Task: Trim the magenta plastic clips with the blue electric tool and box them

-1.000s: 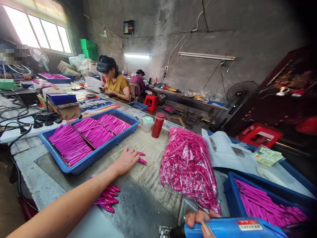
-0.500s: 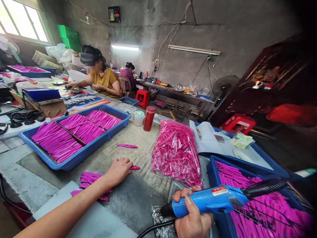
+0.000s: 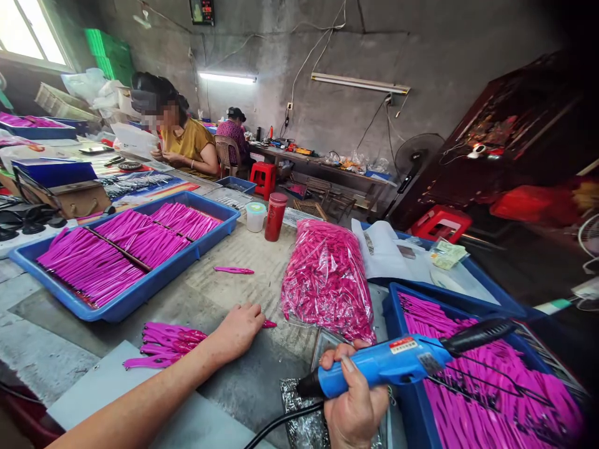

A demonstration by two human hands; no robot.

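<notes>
My left hand (image 3: pixel 239 332) rests low over the table, its fingers curled down on a slim pink piece (image 3: pixel 269 324). Only the glossy tip of that piece shows beyond my fingertips. In my right hand (image 3: pixel 352 399) is a blue electric screwdriver (image 3: pixel 379 368), lying on its side with its black nose pointing left. Just under the nose lies a clear bag of small metal parts (image 3: pixel 306 415). Several pink pieces (image 3: pixel 163 343) are bunched beside my left forearm. A single pink piece (image 3: pixel 234 270) lies farther out on the table.
A bulging clear bag of pink pieces (image 3: pixel 327 280) stands mid-table. Blue trays hold rows of pink strips, one at left (image 3: pixel 112 308) and one at right (image 3: pixel 412 399). A red canister (image 3: pixel 276 218) and a white tub (image 3: pixel 256 218) stand behind. A co-worker (image 3: pixel 189 140) sits across the table.
My left hand has slid right, toward the bulging bag, with the pink piece. The right hand keeps its hold on the screwdriver. The co-worker's outstretched hand has drawn in. The view has shifted slightly.
</notes>
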